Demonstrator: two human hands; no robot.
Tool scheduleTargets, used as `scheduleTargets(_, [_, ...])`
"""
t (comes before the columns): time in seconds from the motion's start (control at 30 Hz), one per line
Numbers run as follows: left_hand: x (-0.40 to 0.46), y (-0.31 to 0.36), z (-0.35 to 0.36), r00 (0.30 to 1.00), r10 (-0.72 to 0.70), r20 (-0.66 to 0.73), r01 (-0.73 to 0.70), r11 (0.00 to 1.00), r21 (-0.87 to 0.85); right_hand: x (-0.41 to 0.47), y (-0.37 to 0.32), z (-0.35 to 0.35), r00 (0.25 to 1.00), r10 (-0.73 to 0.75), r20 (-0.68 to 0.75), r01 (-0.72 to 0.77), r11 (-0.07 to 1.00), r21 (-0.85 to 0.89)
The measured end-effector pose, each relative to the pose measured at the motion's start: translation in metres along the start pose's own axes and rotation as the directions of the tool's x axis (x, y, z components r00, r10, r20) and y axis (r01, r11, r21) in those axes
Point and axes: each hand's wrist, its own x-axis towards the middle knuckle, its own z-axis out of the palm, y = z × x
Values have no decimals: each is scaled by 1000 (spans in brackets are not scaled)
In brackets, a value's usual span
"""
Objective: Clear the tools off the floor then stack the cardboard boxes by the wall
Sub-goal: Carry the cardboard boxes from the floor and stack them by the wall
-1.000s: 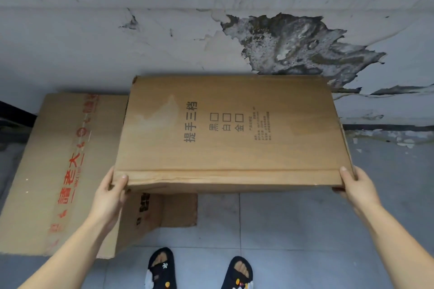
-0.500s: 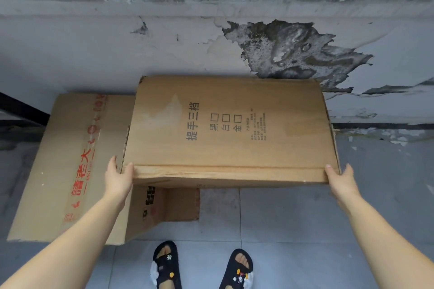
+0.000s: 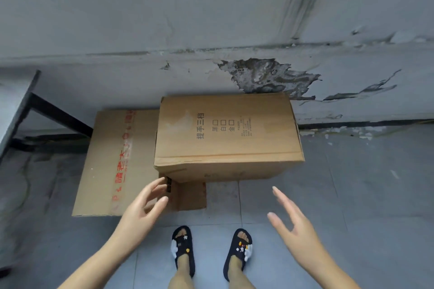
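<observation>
Both hands have let go of the top box (image 3: 225,138), which they gripped by its near corners half a second ago. It now rests on the lower box (image 3: 117,162), overhanging it to the right, its far edge against the wall (image 3: 164,30). The left hand (image 3: 143,209) hangs wide open with fingers spread just before the lower box; the right hand (image 3: 291,220) is likewise open and empty over the floor (image 3: 352,195), both well short of the top box. The view has pulled back, showing more wall and both sandals (image 3: 183,248).

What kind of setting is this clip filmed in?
Probably a storage or utility corner of a worn building: a grey wall with a peeling damp patch, a tiled floor, and cardboard boxes stacked against the wall.
</observation>
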Motion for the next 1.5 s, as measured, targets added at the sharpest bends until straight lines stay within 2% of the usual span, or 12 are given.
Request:
scheduleTargets(0.2, [-95, 11, -10, 985, 145, 98, -141, 989, -48, -93, -43, 47, 996, -64, -58, 65, 998, 10])
scheduleTargets(0.37, [-119, 7, -28, 934, 292, 206, -269, 954, -130, -152, -53, 103, 957, 12, -288, 42, 983, 178])
scheduleTargets(0.5, [-115, -5, -55, 842, 397, 366, -393, 915, -88, -195, -50, 161, 848, 131, -513, 54, 942, 330])
scheduleTargets(0.63, [-112, -15, -66, 698, 484, 527, -581, 814, 23, -242, -40, 209, 662, 248, -707, 13, 939, 342])
scheduleTargets(0.7, [-119, -12, -62, 609, 518, 600, -671, 740, 43, -271, -36, 228, 578, 325, -748, 4, 916, 401])
scheduleTargets(0.87, [-154, -1, -27, 380, 539, 752, -776, 628, -59, -343, -16, 279, 285, 492, -823, -8, 859, 511])
scheduleTargets(1.03, [-222, -3, 30, 127, 475, 871, -812, 554, -184, -426, 8, 328, -19, 570, -821, -12, 821, 571])
scheduleTargets(1.13, [-290, -17, 69, -15, 410, 912, -797, 546, -259, -486, 26, 369, -183, 603, -776, -20, 787, 617])
scheduleTargets(1.27, [-396, -53, 114, -198, 300, 933, -749, 568, -341, -568, 48, 423, -406, 659, -634, 35, 704, 709])
scheduleTargets(1.4, [-480, -79, 149, -349, 176, 921, -742, 549, -386, -630, 62, 459, -520, 722, -457, 146, 602, 785])
scheduleTargets(1.5, [-534, -89, 170, -433, 131, 892, -730, 529, -432, -664, 71, 477, -625, 688, -369, 184, 589, 787])
